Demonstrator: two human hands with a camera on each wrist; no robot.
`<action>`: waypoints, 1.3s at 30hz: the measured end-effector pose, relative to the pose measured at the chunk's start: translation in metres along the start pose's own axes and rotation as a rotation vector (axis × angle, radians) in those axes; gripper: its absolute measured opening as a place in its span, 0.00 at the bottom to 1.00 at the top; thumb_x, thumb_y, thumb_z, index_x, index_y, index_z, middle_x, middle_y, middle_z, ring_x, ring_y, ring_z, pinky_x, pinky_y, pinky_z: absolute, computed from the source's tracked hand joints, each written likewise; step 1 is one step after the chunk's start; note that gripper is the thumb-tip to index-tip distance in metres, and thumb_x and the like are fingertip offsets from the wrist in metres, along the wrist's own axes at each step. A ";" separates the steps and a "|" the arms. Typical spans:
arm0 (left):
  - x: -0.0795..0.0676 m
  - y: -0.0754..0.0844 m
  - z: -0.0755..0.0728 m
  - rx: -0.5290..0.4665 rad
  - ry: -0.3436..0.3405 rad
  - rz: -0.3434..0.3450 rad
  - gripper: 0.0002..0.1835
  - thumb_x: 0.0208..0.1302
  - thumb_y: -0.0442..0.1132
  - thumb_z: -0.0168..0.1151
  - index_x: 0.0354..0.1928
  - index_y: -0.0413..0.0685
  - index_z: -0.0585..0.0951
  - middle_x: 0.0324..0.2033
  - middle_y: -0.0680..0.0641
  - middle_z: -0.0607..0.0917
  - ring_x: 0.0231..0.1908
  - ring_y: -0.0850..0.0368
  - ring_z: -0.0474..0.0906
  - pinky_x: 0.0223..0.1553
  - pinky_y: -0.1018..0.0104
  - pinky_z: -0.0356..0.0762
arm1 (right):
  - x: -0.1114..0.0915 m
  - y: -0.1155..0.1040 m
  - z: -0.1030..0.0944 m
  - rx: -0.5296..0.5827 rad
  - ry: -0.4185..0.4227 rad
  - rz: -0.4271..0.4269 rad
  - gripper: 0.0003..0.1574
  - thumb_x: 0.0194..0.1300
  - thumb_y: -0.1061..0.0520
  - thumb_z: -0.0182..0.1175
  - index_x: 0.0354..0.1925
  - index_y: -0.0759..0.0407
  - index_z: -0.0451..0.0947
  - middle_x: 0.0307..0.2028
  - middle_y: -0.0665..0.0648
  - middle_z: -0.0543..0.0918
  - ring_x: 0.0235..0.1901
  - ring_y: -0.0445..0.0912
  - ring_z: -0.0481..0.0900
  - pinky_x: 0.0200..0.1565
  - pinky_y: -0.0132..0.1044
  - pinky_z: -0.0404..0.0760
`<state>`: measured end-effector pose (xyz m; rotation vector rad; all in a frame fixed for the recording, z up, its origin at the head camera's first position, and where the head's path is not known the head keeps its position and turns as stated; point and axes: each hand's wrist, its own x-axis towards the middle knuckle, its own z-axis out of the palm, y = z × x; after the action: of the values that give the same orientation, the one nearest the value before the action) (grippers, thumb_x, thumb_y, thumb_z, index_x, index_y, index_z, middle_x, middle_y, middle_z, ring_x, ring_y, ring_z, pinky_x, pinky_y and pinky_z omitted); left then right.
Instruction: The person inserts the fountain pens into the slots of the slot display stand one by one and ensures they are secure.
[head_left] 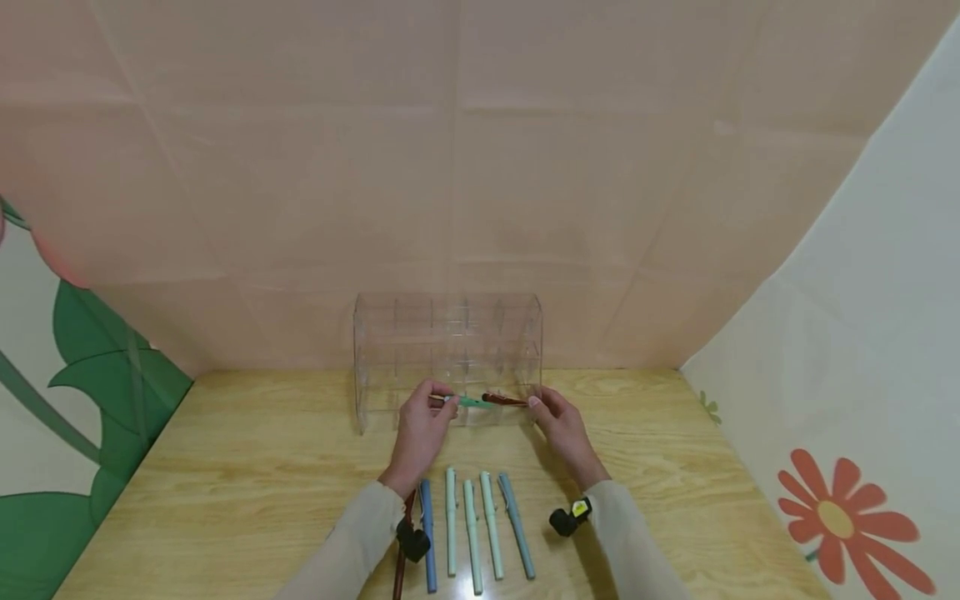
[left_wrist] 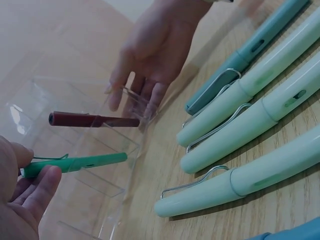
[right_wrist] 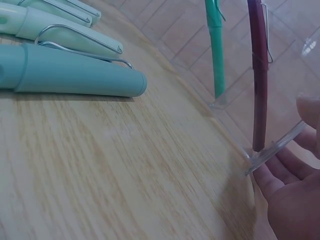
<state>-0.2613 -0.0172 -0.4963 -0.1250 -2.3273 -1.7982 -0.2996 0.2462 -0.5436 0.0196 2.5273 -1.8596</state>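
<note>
A clear plastic rack [head_left: 357,358] with several compartments stands at the back of the table. My left hand [head_left: 422,433] is at its front and pinches the clip end of a green pen [left_wrist: 90,162] between thumb and fingers. The pen's other end reaches into a lower compartment. Beside it, a dark red pen [left_wrist: 80,120] lies in the neighbouring compartment at the rack's right end. My right hand [head_left: 567,433] grips the rack's right side panel [right_wrist: 275,150], thumb on one face and fingers on the other, close to the dark red pen's tip.
On the wooden table [head_left: 262,467], several pens lie in a row in front of the rack: light green ones [head_left: 451,521], a blue one [head_left: 428,542] and a grey-blue one [head_left: 517,525]. Another dark red pen [head_left: 399,575] is partly hidden under the left wrist. A backdrop [head_left: 450,167] rises behind.
</note>
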 end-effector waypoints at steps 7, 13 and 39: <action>0.000 0.001 -0.004 0.013 -0.046 -0.041 0.09 0.76 0.39 0.67 0.52 0.46 0.81 0.45 0.44 0.88 0.39 0.57 0.86 0.37 0.66 0.85 | 0.000 0.000 0.000 0.019 -0.012 0.003 0.36 0.83 0.42 0.56 0.78 0.59 0.68 0.73 0.67 0.76 0.68 0.60 0.79 0.72 0.57 0.76; -0.002 0.000 -0.007 0.051 -0.051 -0.070 0.15 0.74 0.41 0.69 0.57 0.48 0.79 0.52 0.45 0.85 0.41 0.57 0.86 0.38 0.65 0.86 | 0.001 0.000 0.000 0.011 -0.010 0.003 0.35 0.83 0.43 0.56 0.77 0.59 0.68 0.73 0.67 0.76 0.68 0.60 0.79 0.72 0.58 0.76; -0.037 0.012 -0.047 0.074 -0.033 -0.088 0.16 0.75 0.46 0.68 0.58 0.53 0.78 0.52 0.46 0.86 0.41 0.58 0.87 0.36 0.67 0.85 | 0.004 0.001 -0.005 0.020 -0.012 0.013 0.36 0.83 0.42 0.55 0.78 0.59 0.68 0.73 0.67 0.76 0.70 0.60 0.78 0.72 0.56 0.78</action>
<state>-0.2185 -0.0572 -0.4816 -0.0426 -2.4547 -1.7593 -0.3031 0.2510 -0.5433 0.0247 2.4946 -1.8754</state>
